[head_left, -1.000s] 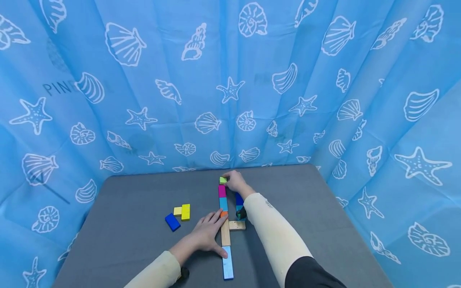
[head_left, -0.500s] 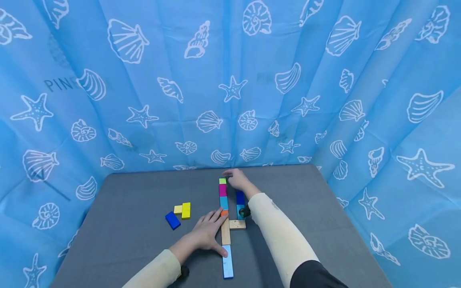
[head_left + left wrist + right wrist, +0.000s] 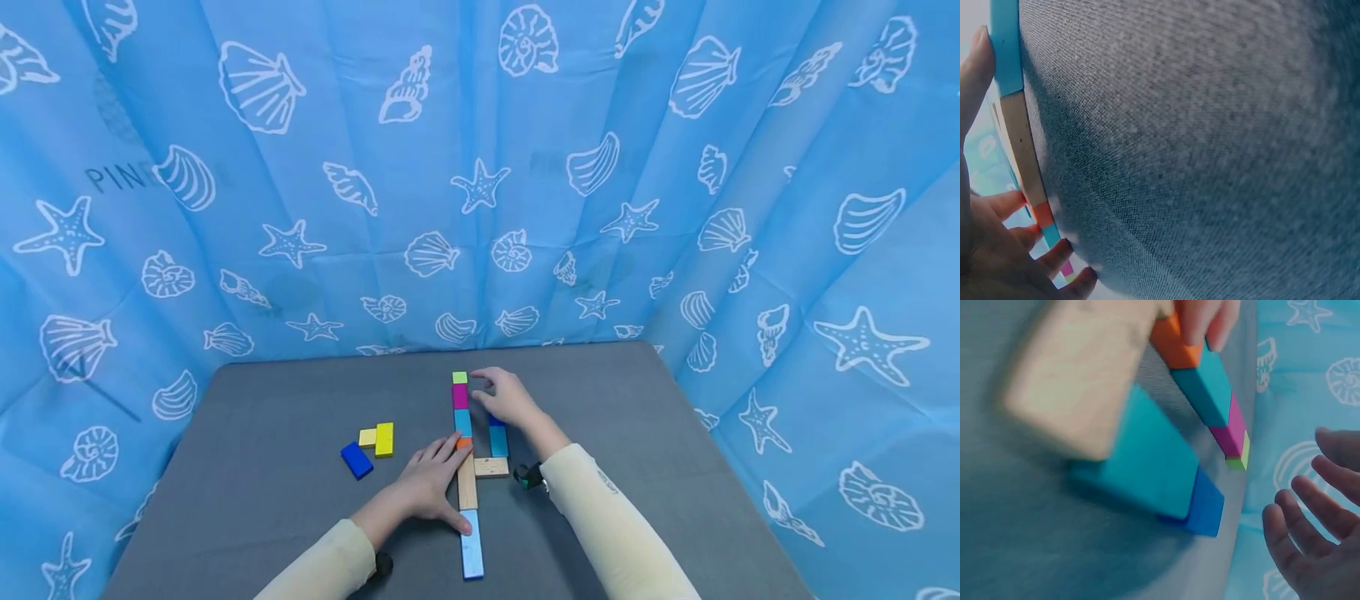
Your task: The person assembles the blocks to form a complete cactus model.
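Observation:
A straight row of blocks runs away from me: a light blue block (image 3: 472, 546), a plain wood block (image 3: 467, 485), an orange block (image 3: 465, 443), a cyan block (image 3: 462, 422), a magenta block (image 3: 460, 396) and a lime green block (image 3: 460, 377) at the far end. My left hand (image 3: 427, 487) rests along the row's left side, spread, its thumb on the light blue block and fingertips by the orange one. To the right of the row's far end, my right hand (image 3: 513, 400) hovers with relaxed fingers and holds nothing.
Right of the row, a short wood block (image 3: 491, 467) sticks out sideways, with a teal block (image 3: 498, 442) and a dark blue block (image 3: 1207, 506) beyond it. On the left lie a pale yellow block (image 3: 367, 437), a yellow block (image 3: 384, 439) and a blue block (image 3: 357, 460).
My right hand has let go of the lime green block and drawn back to the right and nearer. The left hand keeps its place on the row.

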A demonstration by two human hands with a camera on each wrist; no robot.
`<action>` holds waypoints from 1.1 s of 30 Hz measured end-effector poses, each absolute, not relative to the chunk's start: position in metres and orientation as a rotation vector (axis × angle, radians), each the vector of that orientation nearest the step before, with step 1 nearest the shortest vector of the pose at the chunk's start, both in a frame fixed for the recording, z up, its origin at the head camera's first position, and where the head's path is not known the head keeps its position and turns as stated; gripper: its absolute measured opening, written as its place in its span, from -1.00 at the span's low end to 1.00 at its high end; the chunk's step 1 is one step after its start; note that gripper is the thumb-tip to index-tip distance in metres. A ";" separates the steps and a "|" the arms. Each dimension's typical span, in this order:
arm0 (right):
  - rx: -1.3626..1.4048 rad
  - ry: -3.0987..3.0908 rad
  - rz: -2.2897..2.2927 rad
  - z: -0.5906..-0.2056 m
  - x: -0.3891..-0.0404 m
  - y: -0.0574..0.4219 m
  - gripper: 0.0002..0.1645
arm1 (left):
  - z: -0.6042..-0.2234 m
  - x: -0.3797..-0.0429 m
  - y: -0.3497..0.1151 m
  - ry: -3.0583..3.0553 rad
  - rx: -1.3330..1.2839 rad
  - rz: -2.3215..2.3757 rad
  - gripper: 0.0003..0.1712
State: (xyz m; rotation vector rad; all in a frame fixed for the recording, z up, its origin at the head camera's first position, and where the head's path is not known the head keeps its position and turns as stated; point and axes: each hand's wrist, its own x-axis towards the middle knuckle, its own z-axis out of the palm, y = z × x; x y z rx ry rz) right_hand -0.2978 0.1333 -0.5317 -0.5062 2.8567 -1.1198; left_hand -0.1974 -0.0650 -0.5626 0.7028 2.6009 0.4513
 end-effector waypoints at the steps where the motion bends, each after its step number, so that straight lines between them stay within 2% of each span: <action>1: -0.527 2.856 -1.115 -0.532 -0.292 0.137 -0.51 | -0.563 -0.197 -0.065 2.600 0.701 0.452 0.49; 7: -0.593 2.835 -1.002 -0.536 -0.259 0.158 -0.33 | -0.564 -0.197 -0.066 2.600 0.687 0.470 0.50; 13: -0.509 2.728 -0.814 -0.544 -0.239 0.167 -0.10 | -0.567 -0.199 -0.068 2.618 0.680 0.463 0.51; 23: -0.441 2.706 -0.752 -0.548 -0.237 0.168 -0.08 | -0.567 -0.199 -0.070 2.595 0.682 0.532 0.50; 26: -0.447 2.700 -0.749 -0.548 -0.237 0.170 -0.08 | -0.568 -0.198 -0.074 2.629 0.658 0.641 0.40; 29: -0.437 2.692 -0.742 -0.549 -0.237 0.171 -0.08 | -0.571 -0.200 -0.079 2.780 0.591 0.729 0.18; 33: -0.423 2.687 -0.742 -0.550 -0.237 0.173 -0.06 | -0.570 -0.208 -0.093 3.056 0.339 0.830 -0.08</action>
